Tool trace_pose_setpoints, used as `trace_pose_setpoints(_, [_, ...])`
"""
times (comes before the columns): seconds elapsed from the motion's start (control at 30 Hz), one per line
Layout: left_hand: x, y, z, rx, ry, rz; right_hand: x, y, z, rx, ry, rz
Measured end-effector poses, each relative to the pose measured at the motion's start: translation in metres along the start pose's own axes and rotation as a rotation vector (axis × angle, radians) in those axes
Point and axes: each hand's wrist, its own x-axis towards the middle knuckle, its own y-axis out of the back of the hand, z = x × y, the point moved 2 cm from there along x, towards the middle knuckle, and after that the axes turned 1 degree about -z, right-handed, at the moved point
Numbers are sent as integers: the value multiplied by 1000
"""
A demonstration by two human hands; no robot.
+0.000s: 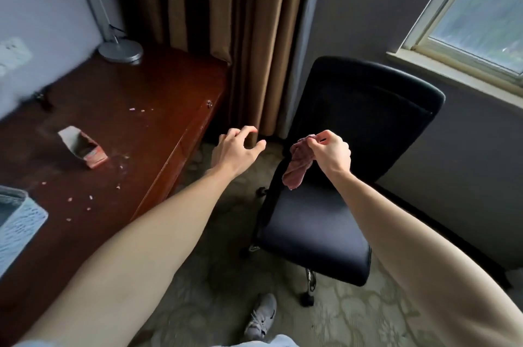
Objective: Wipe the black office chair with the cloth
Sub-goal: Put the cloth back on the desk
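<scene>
Cloth held above chair, wipe not yet begun.
Cloth [298, 163] pinched by right hand [331, 153] over black office chair [317, 222]; left hand [235, 150] spread, w/ nothing held. Should be opened flat, pressed evenly.

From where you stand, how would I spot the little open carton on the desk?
Find the long reddish-brown wooden desk along the left wall, with a round silver lamp base at its far end. Nearer than that base, among pale crumbs, lies the small cardboard carton: grey flap open, and the only orange-red thing on the desk.
</scene>
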Motion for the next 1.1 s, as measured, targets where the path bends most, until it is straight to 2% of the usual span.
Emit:
trace_pose_setpoints(0.37, [-103, 76, -92, -10, 129, 123, -98, -71, -70, 35, 101, -125])
trace_pose_setpoints(0.5, [-130, 97, -124, -18, 207, 190, -116, -100, -96, 69, 176, -220])
trace_pose_setpoints(0.77, [-170, 135, -179, 33, 435, 353, -127, -177, -156, 87, 352, -442])
trace_pose_setpoints(1.1, [-235, 166, -239, 23, 761, 504, -177, -276, -208, 135, 463, -755])
